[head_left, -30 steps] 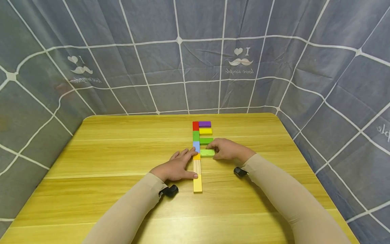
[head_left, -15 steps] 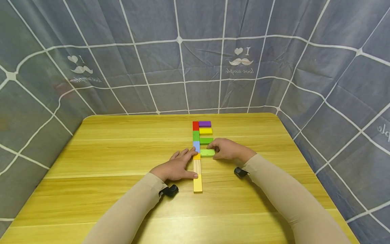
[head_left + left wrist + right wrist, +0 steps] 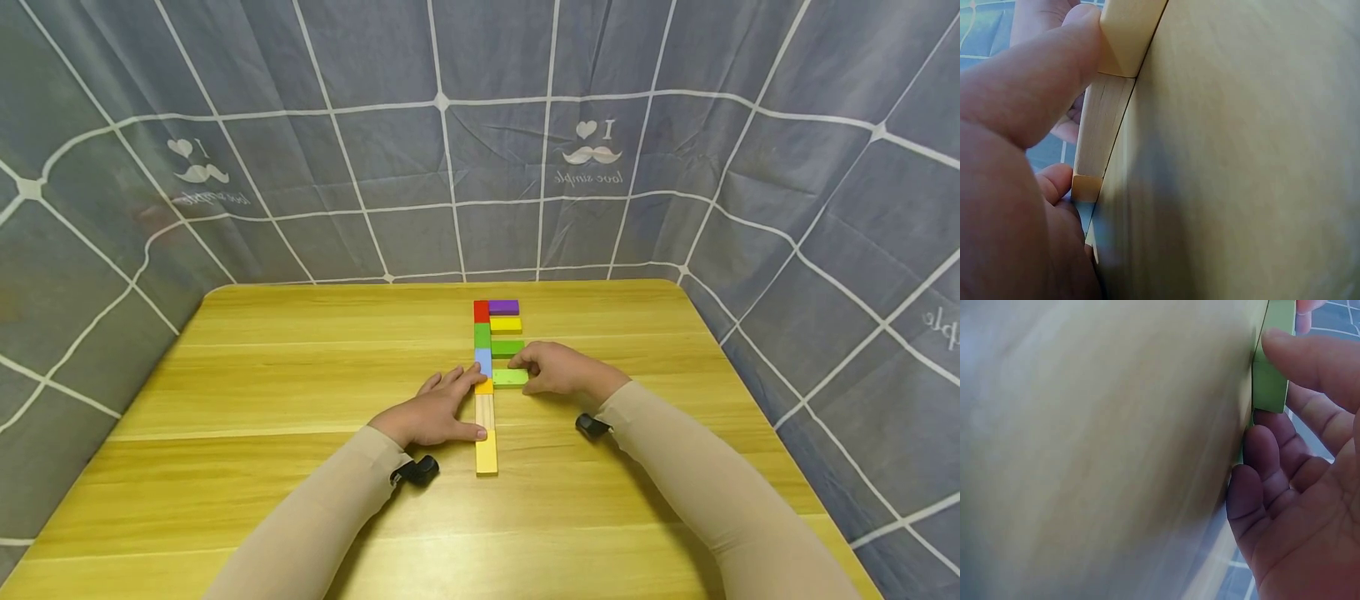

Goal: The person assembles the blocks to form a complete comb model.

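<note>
A column of small wooden blocks runs down the table: red [image 3: 481,311], green [image 3: 482,335], blue [image 3: 482,357], orange [image 3: 485,387], bare-wood [image 3: 485,412] and pale yellow [image 3: 487,457]. My left hand [image 3: 435,415] rests along its left side, fingers spread, fingertips on the blue and orange blocks, thumb where the bare-wood and pale yellow ones meet. To the right, my right hand [image 3: 561,369] pinches the light green block [image 3: 510,379], which lies crosswise beside the orange one. In the right wrist view, the thumb presses that light green block's [image 3: 1270,387] side.
Further up, purple [image 3: 504,307], yellow [image 3: 506,326] and darker green [image 3: 507,348] blocks also stick out rightward from the column. The wooden table [image 3: 300,358] is bordered by a grey checked curtain [image 3: 405,158] at the back and sides.
</note>
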Action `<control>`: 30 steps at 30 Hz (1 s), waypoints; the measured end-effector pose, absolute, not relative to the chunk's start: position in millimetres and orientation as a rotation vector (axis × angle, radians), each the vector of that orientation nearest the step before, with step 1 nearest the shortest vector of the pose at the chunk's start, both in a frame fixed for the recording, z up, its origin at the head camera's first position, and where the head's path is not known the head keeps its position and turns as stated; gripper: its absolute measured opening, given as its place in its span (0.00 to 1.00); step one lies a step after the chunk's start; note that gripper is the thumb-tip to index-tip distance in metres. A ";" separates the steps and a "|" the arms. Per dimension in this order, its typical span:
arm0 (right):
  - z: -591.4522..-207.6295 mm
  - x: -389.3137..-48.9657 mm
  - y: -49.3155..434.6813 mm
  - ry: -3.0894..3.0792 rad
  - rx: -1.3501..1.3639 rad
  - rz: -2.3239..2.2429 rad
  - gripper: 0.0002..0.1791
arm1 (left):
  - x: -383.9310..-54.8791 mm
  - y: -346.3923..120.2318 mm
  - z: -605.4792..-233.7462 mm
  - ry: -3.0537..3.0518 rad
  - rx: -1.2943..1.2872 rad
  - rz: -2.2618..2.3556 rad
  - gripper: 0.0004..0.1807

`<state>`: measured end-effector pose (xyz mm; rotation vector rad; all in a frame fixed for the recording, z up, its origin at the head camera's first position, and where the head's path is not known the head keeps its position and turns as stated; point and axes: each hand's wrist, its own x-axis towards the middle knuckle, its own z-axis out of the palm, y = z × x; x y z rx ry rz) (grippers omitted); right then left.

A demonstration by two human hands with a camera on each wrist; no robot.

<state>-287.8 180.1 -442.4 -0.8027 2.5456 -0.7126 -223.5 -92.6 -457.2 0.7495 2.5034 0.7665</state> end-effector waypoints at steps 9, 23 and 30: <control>-441.1 -287.0 187.5 2.572 -0.784 -0.711 0.25 | -223.0 -93.0 -457.5 2.503 0.752 0.780 0.51; -439.5 -283.5 207.6 2.604 -0.718 -0.772 0.24 | -220.6 -93.4 -457.9 2.520 0.751 0.802 0.51; -441.7 -281.2 216.5 2.629 -0.654 -0.785 0.22 | -220.4 -91.7 -455.8 2.554 0.764 0.768 0.50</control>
